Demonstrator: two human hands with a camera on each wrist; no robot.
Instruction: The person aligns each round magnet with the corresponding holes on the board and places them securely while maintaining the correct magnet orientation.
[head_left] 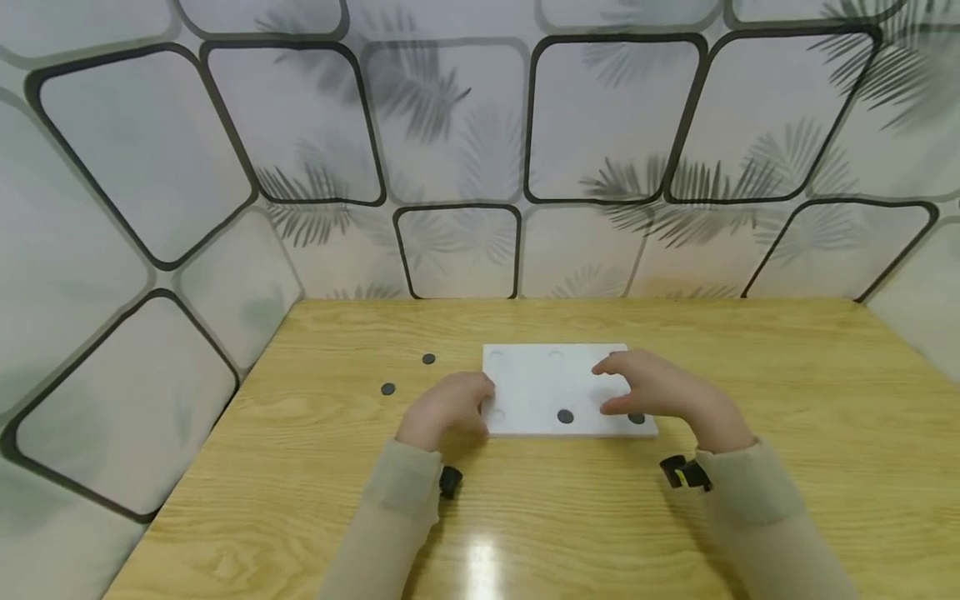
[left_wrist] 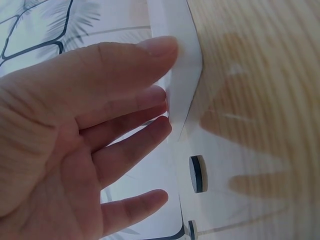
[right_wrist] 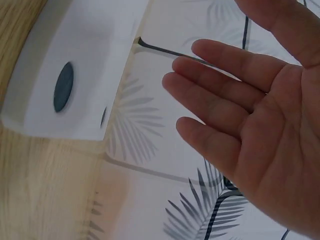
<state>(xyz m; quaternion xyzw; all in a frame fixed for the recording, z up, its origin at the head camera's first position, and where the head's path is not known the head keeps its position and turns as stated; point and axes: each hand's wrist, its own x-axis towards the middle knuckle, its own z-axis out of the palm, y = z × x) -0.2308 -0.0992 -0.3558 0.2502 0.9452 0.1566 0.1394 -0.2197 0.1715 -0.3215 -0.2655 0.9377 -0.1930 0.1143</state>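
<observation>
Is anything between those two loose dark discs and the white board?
Partly: the left hand, at the left edge of the board, stands between the nearer disc and the board. Between the farther disc and the board's far left corner, nothing visible is in the way.

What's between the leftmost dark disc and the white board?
The head view shows bare wood, then the left hand, between that disc and the white board.

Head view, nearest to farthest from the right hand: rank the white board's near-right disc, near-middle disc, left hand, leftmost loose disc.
1. Near-right disc: white board corner.
2. Near-middle disc: left of that.
3. Left hand: board's left end.
4. Leftmost loose disc: table, left side.
</observation>
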